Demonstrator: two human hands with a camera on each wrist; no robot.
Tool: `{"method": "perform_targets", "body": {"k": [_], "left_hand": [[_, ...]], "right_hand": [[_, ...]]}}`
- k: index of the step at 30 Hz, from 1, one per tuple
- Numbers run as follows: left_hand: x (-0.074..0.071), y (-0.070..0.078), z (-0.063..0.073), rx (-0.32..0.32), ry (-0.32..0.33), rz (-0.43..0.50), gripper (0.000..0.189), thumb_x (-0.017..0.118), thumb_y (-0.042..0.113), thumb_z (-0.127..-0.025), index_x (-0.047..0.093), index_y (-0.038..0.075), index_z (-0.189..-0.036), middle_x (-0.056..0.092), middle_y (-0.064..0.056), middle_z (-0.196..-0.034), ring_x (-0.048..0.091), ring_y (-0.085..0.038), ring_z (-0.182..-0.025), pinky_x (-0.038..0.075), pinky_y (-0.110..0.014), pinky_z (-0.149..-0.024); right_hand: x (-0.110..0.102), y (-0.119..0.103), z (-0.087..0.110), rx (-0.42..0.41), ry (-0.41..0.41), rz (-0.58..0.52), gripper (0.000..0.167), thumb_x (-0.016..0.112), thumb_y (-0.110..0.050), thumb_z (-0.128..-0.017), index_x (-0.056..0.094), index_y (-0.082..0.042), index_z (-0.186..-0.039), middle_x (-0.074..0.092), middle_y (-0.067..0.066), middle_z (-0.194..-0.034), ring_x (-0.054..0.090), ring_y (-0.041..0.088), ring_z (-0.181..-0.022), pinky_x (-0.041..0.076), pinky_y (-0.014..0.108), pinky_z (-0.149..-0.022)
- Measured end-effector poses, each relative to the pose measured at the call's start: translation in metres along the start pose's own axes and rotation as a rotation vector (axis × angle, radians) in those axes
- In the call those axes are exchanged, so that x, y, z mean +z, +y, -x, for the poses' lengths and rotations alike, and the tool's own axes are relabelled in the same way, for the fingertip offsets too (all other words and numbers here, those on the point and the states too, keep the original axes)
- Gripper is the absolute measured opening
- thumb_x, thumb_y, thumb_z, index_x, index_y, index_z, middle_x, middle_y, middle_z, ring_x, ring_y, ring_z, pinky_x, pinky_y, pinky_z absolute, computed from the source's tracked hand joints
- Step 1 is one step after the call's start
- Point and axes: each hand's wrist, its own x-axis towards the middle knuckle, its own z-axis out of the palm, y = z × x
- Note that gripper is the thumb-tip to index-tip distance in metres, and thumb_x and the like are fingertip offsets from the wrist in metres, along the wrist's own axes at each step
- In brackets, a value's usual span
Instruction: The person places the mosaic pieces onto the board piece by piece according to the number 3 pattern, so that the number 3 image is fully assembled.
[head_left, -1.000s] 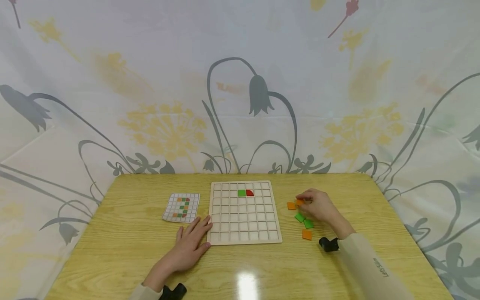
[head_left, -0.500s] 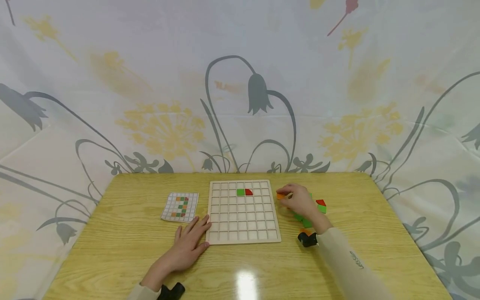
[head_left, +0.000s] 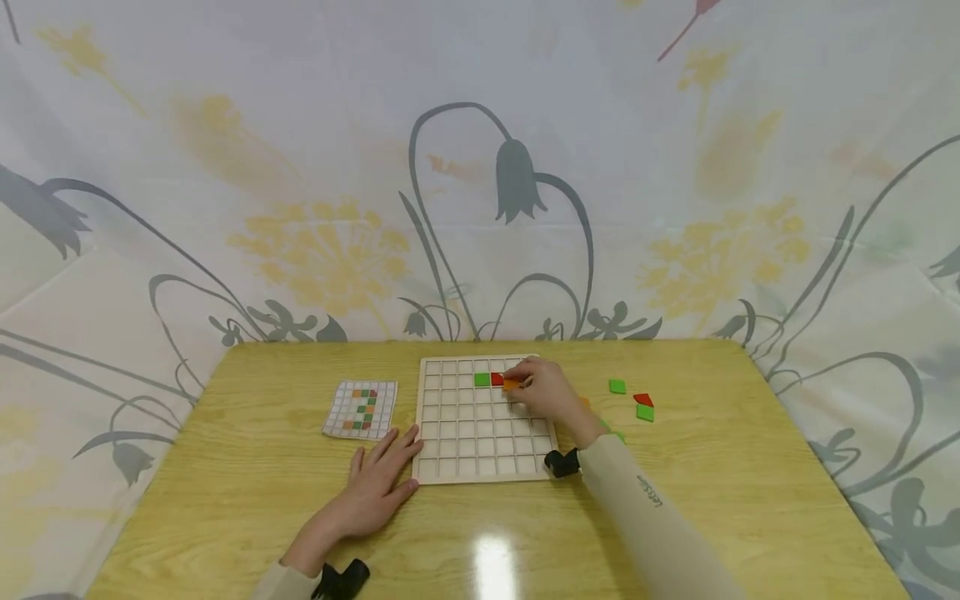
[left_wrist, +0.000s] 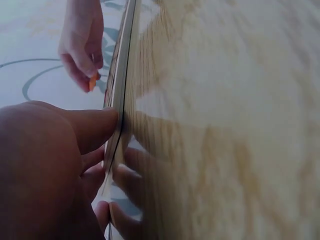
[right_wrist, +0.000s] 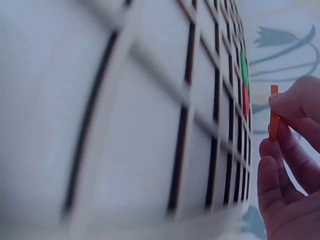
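An orange square tile (right_wrist: 273, 112) is pinched between the thumb and fingers of my right hand (head_left: 549, 392), held over the upper right part of the wooden grid board (head_left: 457, 435). In the right wrist view the tile stands on edge, apart from the grid. On the board, a green square tile (head_left: 482, 380) and a red quarter-round tile (head_left: 497, 379) sit side by side in one of the upper rows, just left of the held tile. My left hand (head_left: 372, 486) lies with spread fingers on the table, fingertips right at the board's left edge.
A paper pattern card (head_left: 362, 410) with coloured squares lies left of the board. To the right are loose tiles: a green one (head_left: 617, 387), a red one (head_left: 643, 400) and another green one (head_left: 645, 412). Others are partly hidden by the right wrist. A patterned cloth (head_left: 465, 250) hangs behind the table.
My right hand has picked up the orange tile from the loose pieces and carried it left over the board. The left hand has stayed at the board's edge.
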Motion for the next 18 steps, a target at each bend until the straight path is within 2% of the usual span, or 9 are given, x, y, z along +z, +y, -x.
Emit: {"method": "perform_targets", "body": {"k": [7, 13, 18], "left_hand": [[-0.001, 0.001, -0.002, -0.019, -0.026, -0.004, 0.056, 0.054, 0.025, -0.105, 0.036, 0.012, -0.156, 0.013, -0.001, -0.166, 0.003, -0.034, -0.151, -0.005, -0.074, -0.106], [-0.002, 0.002, -0.001, -0.014, -0.01, 0.001, 0.056, 0.056, 0.022, -0.104, 0.037, 0.011, -0.155, 0.015, -0.003, -0.166, 0.004, -0.035, -0.151, -0.005, -0.074, -0.106], [-0.002, 0.003, 0.0, -0.006, 0.005, 0.016, 0.056, 0.056, 0.022, -0.103, 0.038, 0.01, -0.154, 0.017, -0.005, -0.165, 0.006, -0.037, -0.151, -0.006, -0.074, -0.106]], "right_hand": [[0.02, -0.01, -0.017, -0.03, 0.001, -0.011, 0.025, 0.073, -0.004, -0.086, 0.076, -0.004, -0.111, 0.065, 0.006, -0.103, 0.059, 0.02, -0.089, 0.053, 0.035, -0.078], [0.036, -0.016, -0.029, -0.033, 0.015, -0.012, 0.024, 0.073, -0.005, -0.087, 0.077, -0.005, -0.11, 0.065, 0.005, -0.101, 0.054, 0.021, -0.085, 0.047, 0.033, -0.073], [0.045, -0.019, -0.035, -0.013, 0.018, -0.028, 0.022, 0.073, -0.008, -0.089, 0.077, -0.007, -0.11, 0.066, 0.005, -0.109, 0.056, 0.027, -0.103, 0.05, 0.039, -0.084]]}}
